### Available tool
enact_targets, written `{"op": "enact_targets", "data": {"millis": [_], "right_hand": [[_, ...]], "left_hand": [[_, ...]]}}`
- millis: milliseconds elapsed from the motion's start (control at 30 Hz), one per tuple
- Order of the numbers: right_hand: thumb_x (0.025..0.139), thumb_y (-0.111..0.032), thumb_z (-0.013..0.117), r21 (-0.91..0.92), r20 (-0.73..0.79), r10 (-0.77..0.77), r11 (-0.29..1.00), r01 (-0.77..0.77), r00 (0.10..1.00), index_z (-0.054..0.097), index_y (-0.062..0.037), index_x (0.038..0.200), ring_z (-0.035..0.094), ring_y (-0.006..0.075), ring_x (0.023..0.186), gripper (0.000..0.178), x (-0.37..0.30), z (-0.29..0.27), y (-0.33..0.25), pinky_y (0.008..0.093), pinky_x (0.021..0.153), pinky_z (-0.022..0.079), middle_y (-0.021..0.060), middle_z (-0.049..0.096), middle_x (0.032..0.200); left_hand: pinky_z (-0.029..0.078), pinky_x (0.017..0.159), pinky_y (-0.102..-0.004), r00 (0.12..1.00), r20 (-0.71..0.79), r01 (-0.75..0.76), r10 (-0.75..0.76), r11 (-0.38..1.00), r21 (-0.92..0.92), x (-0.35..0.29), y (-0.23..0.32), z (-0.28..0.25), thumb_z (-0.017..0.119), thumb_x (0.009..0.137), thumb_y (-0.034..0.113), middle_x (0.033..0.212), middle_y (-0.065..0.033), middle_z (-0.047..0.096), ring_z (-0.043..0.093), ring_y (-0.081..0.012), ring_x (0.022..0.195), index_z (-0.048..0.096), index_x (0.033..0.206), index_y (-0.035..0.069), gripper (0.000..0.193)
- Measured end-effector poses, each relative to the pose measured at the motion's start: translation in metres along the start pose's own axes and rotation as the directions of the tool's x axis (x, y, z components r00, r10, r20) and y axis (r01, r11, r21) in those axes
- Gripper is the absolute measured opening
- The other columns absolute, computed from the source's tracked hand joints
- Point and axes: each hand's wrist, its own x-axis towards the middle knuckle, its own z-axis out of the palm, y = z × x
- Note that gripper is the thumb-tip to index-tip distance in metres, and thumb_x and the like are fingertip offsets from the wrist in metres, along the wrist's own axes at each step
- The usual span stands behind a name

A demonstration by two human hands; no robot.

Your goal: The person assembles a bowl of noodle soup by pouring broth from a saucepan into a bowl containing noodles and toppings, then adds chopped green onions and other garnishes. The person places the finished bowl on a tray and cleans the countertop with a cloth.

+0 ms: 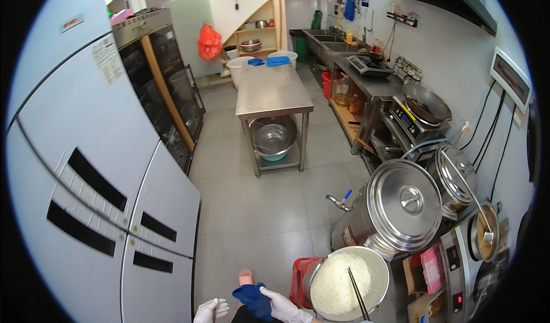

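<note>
White gloves cover both my hands at the lower edge. My right hand (281, 307) grips a dark blue cloth (250, 297), which hangs bunched to the left of its fingers. My left hand (212, 310) is a little apart from the cloth, its fingers curled together with nothing visible in them. Just right of my right hand stands a big metal pot (380, 277) with white noodles (338, 283) inside. A pair of long dark chopsticks (358, 293) leans in the noodles. Part of a red stool (300, 280) shows beside the pot.
A tall lidded steel boiler (349, 237) with a blue-handled tap stands beyond the noodle pot. Light blue fridge doors (86, 122) line the left. A steel table (275, 91) stands ahead, with basins below. Along the right wall are a wok (427, 102) and sinks (326, 38).
</note>
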Motion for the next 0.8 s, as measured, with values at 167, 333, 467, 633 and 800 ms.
{"op": "enact_targets", "data": {"millis": [167,333,467,633,800], "right_hand": [[0.101,-0.034,0.04,0.103,-0.26,-0.209,0.965,0.242,0.943,0.039,-0.0004,0.141,0.045,0.0299,0.131,0.052,0.054,0.002,-0.07,0.0388,0.105,0.039,0.0154,0.043,0.145],[0.099,-0.037,0.043,0.075,-0.276,-0.426,0.884,0.462,0.861,0.031,0.0006,0.145,0.052,0.0314,0.119,0.06,0.082,0.028,-0.137,0.0411,0.096,0.042,0.017,0.037,0.149],[0.1,-0.035,0.043,0.11,-0.333,-0.57,0.768,0.631,0.751,0.033,0.0013,0.143,0.053,0.0318,0.12,0.057,0.099,0.051,-0.186,0.0423,0.098,0.044,0.0178,0.041,0.146],[0.1,-0.042,0.04,0.32,-0.033,-0.694,0.674,0.666,0.719,0.044,-0.0035,0.137,0.06,0.0266,0.104,0.054,0.132,0.047,-0.257,0.0349,0.087,0.051,0.0147,0.058,0.127],[0.099,-0.034,0.044,-0.012,-0.485,-0.513,0.813,0.582,0.708,0.039,0.0038,0.138,0.051,0.0337,0.123,0.054,0.15,0.034,-0.379,0.0473,0.105,0.04,0.0187,0.051,0.136]], "left_hand": [[0.052,0.083,-0.0326,0.998,0.059,0.029,-0.035,0.996,0.089,0.133,0.093,-0.032,0.052,0.096,0.027,0.103,-0.0124,0.066,0.064,-0.0211,0.093,0.06,0.116,-0.003,0.037],[0.055,0.075,-0.0335,0.98,0.199,-0.082,0.016,0.94,0.33,0.252,0.22,0.039,0.05,0.099,0.023,0.097,-0.013,0.068,0.068,-0.0229,0.083,0.063,0.107,-0.002,0.029],[0.054,0.082,-0.0346,0.877,0.48,-0.235,-0.01,0.863,0.448,0.3,0.277,0.142,0.048,0.1,0.025,0.103,-0.014,0.067,0.067,-0.0235,0.091,0.062,0.112,-0.002,0.032],[0.05,0.086,-0.0308,0.733,0.626,-0.224,-0.266,0.775,0.591,0.331,0.296,0.271,0.053,0.099,0.029,0.106,-0.0104,0.066,0.063,-0.0183,0.092,0.062,0.116,-0.002,0.036],[0.05,0.081,-0.028,0.728,0.649,-0.185,-0.22,0.849,0.495,0.367,0.332,0.356,0.059,0.096,0.018,0.102,-0.0073,0.066,0.061,-0.0146,0.087,0.06,0.118,-0.003,0.031]]}}
